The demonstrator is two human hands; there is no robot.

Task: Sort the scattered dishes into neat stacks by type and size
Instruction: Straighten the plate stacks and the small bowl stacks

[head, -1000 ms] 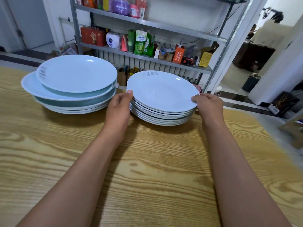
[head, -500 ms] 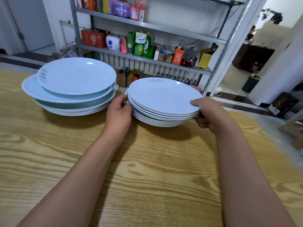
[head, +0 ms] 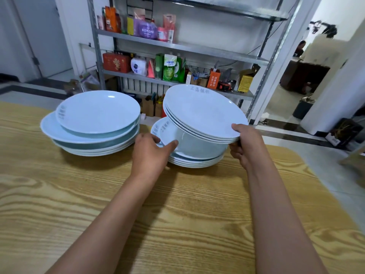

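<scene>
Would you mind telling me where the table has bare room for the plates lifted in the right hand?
The near table, between both stacks and the person's edge, is bare except for the forearms. Bare wood also lies right of the right stack. It is crowded between that stack and the left stack, where the left hand sits. The right hand holds the lifted plates.

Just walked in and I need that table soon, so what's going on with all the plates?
A person is sorting dishes on the wooden table. The right hand grips a few white plates by their near rim, tilted up off the right-hand stack. The left hand holds the edge of the plate uncovered beneath them. A second, mixed stack of larger dishes sits to the left, untouched, with sizes unevenly piled, so the sorting looks unfinished.
</scene>
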